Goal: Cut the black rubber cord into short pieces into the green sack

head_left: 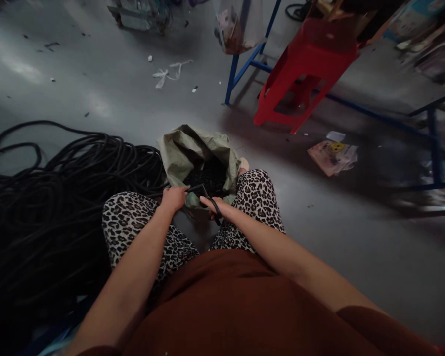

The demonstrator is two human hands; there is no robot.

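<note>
My left hand (174, 199) is closed around a black rubber cord, whose short end (196, 188) sticks out to the right over an open sack. In my right hand (215, 204) is a pair of scissors (217, 212) with black handles, the blades pointing up at the cord's end. The greenish woven sack (174, 151) stands between my knees with its rim folded outward. Small dark pieces (207, 175) lie inside it; their exact shape is too dim to make out.
A large heap of black cord (70, 183) covers the floor on the left. Ahead on the right stands a red plastic stool (307, 64) beside a blue metal frame (232, 79). A printed plastic bag (333, 155) and white scraps (163, 76) lie on the grey floor.
</note>
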